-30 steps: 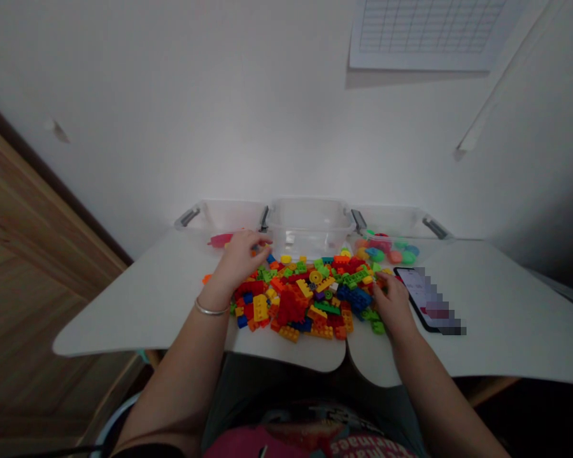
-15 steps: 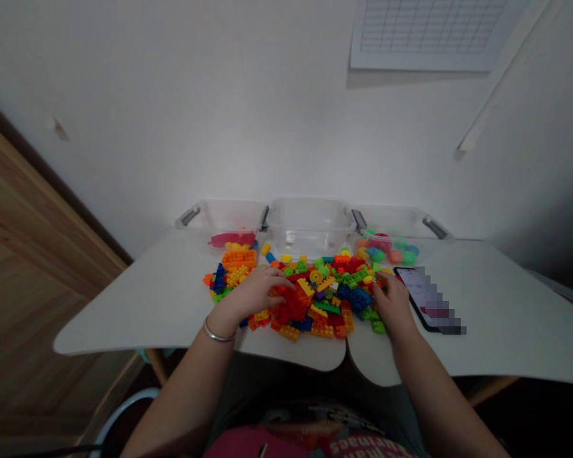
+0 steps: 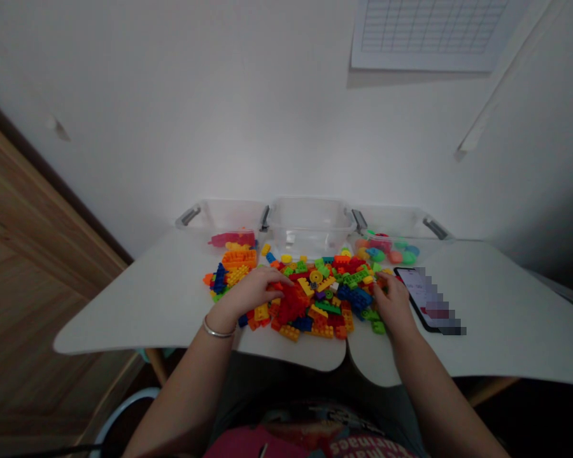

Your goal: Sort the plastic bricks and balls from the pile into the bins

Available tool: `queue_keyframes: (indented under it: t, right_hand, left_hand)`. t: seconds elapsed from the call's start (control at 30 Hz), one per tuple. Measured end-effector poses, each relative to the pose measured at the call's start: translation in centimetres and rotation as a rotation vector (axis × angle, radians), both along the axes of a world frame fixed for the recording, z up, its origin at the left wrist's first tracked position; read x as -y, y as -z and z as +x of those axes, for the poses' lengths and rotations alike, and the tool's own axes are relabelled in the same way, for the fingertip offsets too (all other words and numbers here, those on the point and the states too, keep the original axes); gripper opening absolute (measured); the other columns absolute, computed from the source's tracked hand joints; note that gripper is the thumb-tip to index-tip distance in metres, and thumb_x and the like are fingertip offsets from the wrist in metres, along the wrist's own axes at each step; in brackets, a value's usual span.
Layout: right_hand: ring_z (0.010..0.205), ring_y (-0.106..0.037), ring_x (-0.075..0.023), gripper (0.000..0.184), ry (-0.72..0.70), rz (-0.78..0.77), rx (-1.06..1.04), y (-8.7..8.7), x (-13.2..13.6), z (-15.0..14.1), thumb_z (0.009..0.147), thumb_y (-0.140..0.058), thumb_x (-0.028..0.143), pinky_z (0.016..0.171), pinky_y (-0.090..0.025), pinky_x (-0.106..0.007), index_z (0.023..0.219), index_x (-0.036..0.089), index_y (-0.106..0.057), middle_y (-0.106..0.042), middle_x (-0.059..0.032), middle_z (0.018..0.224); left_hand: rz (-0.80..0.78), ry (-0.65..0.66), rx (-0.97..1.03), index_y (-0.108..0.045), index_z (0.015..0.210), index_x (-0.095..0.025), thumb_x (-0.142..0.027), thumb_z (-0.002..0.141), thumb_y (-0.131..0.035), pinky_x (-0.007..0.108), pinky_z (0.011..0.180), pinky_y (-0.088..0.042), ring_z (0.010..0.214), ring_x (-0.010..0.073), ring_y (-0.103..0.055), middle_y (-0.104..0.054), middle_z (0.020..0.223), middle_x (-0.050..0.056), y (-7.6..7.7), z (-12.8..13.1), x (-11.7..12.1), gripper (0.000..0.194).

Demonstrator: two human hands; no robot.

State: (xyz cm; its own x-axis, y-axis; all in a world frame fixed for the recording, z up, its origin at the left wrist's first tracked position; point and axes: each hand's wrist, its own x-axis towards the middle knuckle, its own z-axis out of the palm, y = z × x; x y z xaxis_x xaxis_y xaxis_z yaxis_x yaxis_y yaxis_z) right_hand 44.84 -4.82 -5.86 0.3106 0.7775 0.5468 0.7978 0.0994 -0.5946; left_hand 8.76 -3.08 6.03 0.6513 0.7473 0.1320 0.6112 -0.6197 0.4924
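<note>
A mixed pile of toy building bricks (image 3: 321, 312) in many colours spreads over the middle of the white table. Over its left part reaches my left hand (image 3: 253, 291), fingers stretched and apart, beside a cluster of red pieces (image 3: 292, 304). I cannot make out anything in its grasp. My right hand (image 3: 392, 299) rests at the pile's right edge near dark blue bricks (image 3: 356, 298) and green bricks (image 3: 377, 326). Its thumb and fingers are slightly apart, with no held piece visible.
Behind the pile stand three clear plastic bins: a left bin (image 3: 232, 210) with pink and orange pieces, a middle bin (image 3: 310, 219), and a right bin (image 3: 396, 216) with round coloured pieces. A phone (image 3: 417, 292) lies right of my right hand. The table (image 3: 138, 305) has a notch in front.
My left hand has shifted very slightly over the red pieces, its fingers a little straighter. The right hand stays in place.
</note>
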Motion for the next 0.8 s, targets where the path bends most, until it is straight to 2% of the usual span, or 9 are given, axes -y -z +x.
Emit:
queue_keyframes:
  t: [0.2,0.33,0.5,0.63,0.7,0.8]
  right_hand:
    - [0.104,-0.057,-0.0298,0.044,-0.012,0.012,-0.005,0.2,-0.1,0.0,0.081,-0.045,0.044,0.098,-0.041,-0.05,0.107,0.015,-0.065,-0.067,-0.016,0.108]
    - [0.102,-0.057,-0.0295,0.042,-0.013,0.016,-0.001,0.2,-0.2,0.1,0.081,-0.045,0.044,0.097,-0.041,-0.05,0.106,0.016,-0.064,-0.067,-0.0152,0.107]
    - [0.104,-0.057,-0.0301,0.044,-0.02,0.005,0.005,-0.1,0.1,0.0,0.082,-0.045,0.044,0.098,-0.041,-0.05,0.108,0.014,-0.064,-0.067,-0.0159,0.108]
    - [0.107,-0.057,-0.0308,0.047,-0.022,-0.008,0.012,-0.3,0.2,-0.2,0.083,-0.043,0.044,0.099,-0.04,-0.05,0.11,0.012,-0.064,-0.067,-0.0176,0.111]
    - [0.107,-0.057,-0.0307,0.047,-0.019,-0.004,0.015,-0.3,0.2,-0.2,0.083,-0.043,0.044,0.099,-0.041,-0.05,0.11,0.013,-0.064,-0.067,-0.0171,0.111]
    - [0.106,-0.058,-0.0306,0.046,-0.009,0.012,0.016,-0.2,0.0,-0.1,0.082,-0.043,0.045,0.098,-0.041,-0.051,0.108,0.014,-0.065,-0.068,-0.0166,0.109]
  left_hand:
    - [0.062,-0.081,-0.004,-0.07,0.101,-0.024,-0.022,0.081,-0.064,0.036,0.095,-0.049,0.102,0.0206,-0.064,-0.071,0.106,0.004,0.5,-0.4,-0.2,0.02]
    - [0.114,-0.147,0.106,-0.068,0.097,-0.022,-0.024,0.079,-0.066,0.039,0.095,-0.049,0.1,0.0218,-0.064,-0.071,0.103,0.005,0.2,-0.7,-0.3,0.018]
    - [0.207,-0.386,0.428,-0.064,0.094,-0.02,-0.036,0.077,-0.067,0.04,0.094,-0.049,0.097,0.0222,-0.064,-0.069,0.1,0.005,-0.9,-1.4,-1.1,0.024]
    - [0.3,-0.595,0.701,-0.061,0.095,-0.02,-0.039,0.075,-0.066,0.035,0.086,-0.051,0.089,0.0196,-0.063,-0.067,0.094,0.003,-1.8,-2.2,-3.0,0.029]
    - [0.404,-0.712,0.747,-0.061,0.095,-0.019,-0.039,0.074,-0.065,0.034,0.087,-0.049,0.09,0.0188,-0.062,-0.067,0.093,0.003,-2.4,-2.7,-4.2,0.029]
    - [0.54,-0.891,0.714,-0.061,0.096,-0.018,-0.037,0.075,-0.065,0.033,0.087,-0.047,0.092,0.0189,-0.062,-0.067,0.095,0.003,-3.0,-3.7,-6.1,0.028]
